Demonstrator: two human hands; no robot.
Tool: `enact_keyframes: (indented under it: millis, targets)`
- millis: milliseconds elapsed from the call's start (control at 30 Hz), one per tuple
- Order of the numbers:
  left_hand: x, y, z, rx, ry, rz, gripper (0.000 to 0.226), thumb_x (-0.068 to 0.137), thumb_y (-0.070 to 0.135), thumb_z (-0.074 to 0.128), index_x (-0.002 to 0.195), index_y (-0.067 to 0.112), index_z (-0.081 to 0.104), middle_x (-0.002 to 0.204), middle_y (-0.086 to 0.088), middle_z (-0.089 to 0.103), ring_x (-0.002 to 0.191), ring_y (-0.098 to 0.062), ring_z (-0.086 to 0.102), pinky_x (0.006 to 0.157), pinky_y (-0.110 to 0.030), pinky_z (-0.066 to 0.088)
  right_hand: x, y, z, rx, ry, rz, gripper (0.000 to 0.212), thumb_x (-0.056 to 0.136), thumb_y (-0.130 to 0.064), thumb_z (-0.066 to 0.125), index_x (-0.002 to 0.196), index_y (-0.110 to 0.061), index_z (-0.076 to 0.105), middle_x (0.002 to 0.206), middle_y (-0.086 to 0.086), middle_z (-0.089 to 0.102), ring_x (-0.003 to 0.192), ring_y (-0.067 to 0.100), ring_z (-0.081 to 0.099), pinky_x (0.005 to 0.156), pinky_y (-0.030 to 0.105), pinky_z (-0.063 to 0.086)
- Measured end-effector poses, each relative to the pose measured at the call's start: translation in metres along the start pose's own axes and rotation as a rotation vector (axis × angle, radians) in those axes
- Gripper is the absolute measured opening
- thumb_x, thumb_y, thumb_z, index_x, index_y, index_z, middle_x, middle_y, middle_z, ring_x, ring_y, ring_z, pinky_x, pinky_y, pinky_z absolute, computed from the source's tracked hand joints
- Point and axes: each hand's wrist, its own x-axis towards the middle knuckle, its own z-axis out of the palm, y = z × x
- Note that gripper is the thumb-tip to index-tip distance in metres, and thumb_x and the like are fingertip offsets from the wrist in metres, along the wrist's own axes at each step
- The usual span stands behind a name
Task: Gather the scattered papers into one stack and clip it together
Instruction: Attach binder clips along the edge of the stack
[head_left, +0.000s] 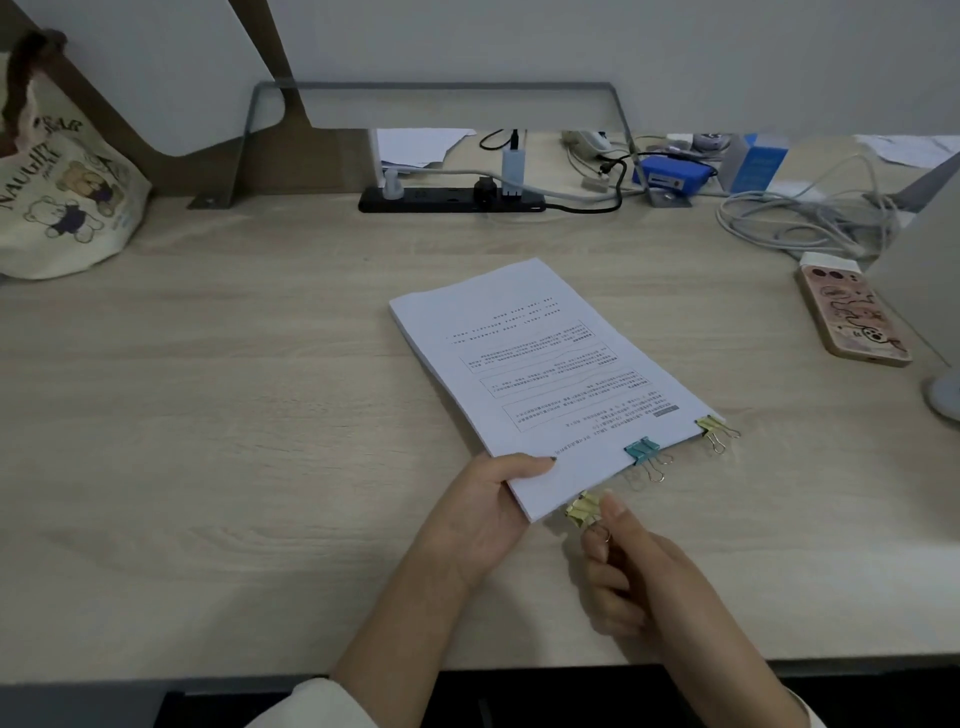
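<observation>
A thick stack of printed white papers (535, 364) lies at an angle in the middle of the wooden desk (208, 415). A teal binder clip (642, 450) and a yellow binder clip (710, 425) grip its near edge. My left hand (483, 514) holds the stack's near left corner, thumb on top. My right hand (628, 561) pinches a second yellow binder clip (583, 508) right at the stack's near edge, beside that corner.
A cream tote bag (62, 192) with bear prints sits at the back left. A black power strip (452, 200) with plugs lies at the back centre. Tangled cables (810, 218) and a blue box (672, 174) are back right. A phone (854, 314) lies right of the stack.
</observation>
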Motion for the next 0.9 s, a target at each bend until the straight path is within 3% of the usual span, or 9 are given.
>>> enact_keyframes:
  millis: [67, 200, 533, 667, 900]
  targets:
    - [-0.001, -0.001, 0.002, -0.093, -0.024, -0.005, 0.05, 0.075, -0.019, 0.042, 0.117, 0.004, 0.058, 0.112, -0.011, 0.07, 0.096, -0.021, 0.07, 0.078, -0.032, 0.058, 0.0, 0.001, 0.001, -0.004, -0.001, -0.002, 0.037, 0.082, -0.04, 0.045, 0.063, -0.009, 0.041, 0.043, -0.004, 0.026, 0.03, 0.007, 0.018, 0.035, 0.013, 0.014]
    - [-0.001, -0.003, 0.002, -0.184, -0.074, -0.013, 0.059, 0.076, -0.024, 0.026, 0.118, 0.002, 0.057, 0.116, -0.015, 0.067, 0.102, -0.025, 0.068, 0.09, -0.038, 0.053, -0.004, 0.003, -0.002, -0.099, 0.025, -0.032, 0.036, 0.095, -0.027, 0.038, 0.064, -0.009, 0.039, 0.042, -0.007, 0.022, 0.029, 0.005, 0.017, 0.03, 0.012, 0.017]
    - [-0.003, -0.007, 0.008, -0.25, -0.02, -0.005, 0.062, 0.073, -0.024, 0.026, 0.12, 0.004, 0.057, 0.122, -0.016, 0.064, 0.111, -0.029, 0.061, 0.089, -0.039, 0.052, -0.007, 0.004, 0.004, -0.057, 0.071, -0.049, 0.039, 0.096, -0.028, 0.041, 0.063, -0.008, 0.041, 0.042, -0.008, 0.018, 0.03, 0.005, 0.015, 0.033, 0.009, 0.017]
    - [-0.003, -0.007, 0.01, -0.231, -0.013, 0.006, 0.06, 0.077, -0.023, 0.025, 0.118, 0.005, 0.058, 0.114, -0.014, 0.069, 0.104, -0.026, 0.064, 0.087, -0.036, 0.054, -0.009, 0.002, 0.009, -0.026, 0.075, -0.049, 0.038, 0.096, -0.027, 0.041, 0.064, -0.006, 0.041, 0.04, -0.008, 0.02, 0.03, 0.004, 0.015, 0.032, 0.01, 0.016]
    - [-0.003, -0.008, 0.01, -0.201, -0.021, 0.003, 0.059, 0.078, -0.022, 0.026, 0.123, 0.004, 0.055, 0.12, -0.015, 0.065, 0.101, -0.025, 0.066, 0.082, -0.035, 0.057, -0.008, 0.001, 0.014, 0.03, 0.088, -0.04, 0.039, 0.096, -0.027, 0.04, 0.063, -0.006, 0.042, 0.035, -0.009, 0.024, 0.027, 0.003, 0.017, 0.031, 0.009, 0.017]
